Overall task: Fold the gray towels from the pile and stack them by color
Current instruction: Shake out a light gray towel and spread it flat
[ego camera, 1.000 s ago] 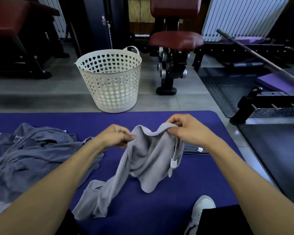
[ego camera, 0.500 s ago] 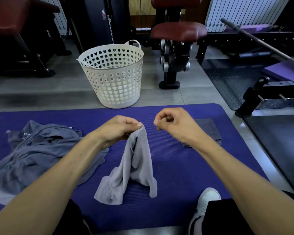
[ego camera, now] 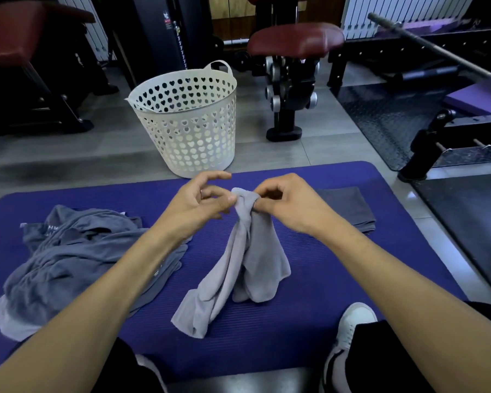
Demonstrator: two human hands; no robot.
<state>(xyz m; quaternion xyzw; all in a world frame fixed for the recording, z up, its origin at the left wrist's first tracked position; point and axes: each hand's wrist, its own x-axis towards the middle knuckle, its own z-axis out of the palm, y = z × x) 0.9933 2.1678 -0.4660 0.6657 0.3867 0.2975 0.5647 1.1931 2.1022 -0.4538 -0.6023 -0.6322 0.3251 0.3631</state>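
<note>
A light gray towel [ego camera: 247, 262] hangs bunched over the middle of the purple mat [ego camera: 338, 293], its lower end resting on the mat. My right hand [ego camera: 289, 205] pinches its top edge. My left hand [ego camera: 201, 202] touches that same top with thumb and a fingertip, its other fingers spread. A crumpled pile of darker gray towels [ego camera: 68, 262] lies on the mat's left side. A folded dark gray towel [ego camera: 349, 208] lies flat at the mat's right, partly hidden behind my right wrist.
A white perforated basket [ego camera: 190, 123] stands on the floor just beyond the mat. Gym machines with red padded seats [ego camera: 292, 41] and a barbell [ego camera: 437, 49] fill the background. My white shoe [ego camera: 349, 330] rests at the mat's near right edge.
My right hand, which had let go of the towel, has come back and taken its top edge. My left hand's fingers have loosened and spread. The towel hangs more bunched.
</note>
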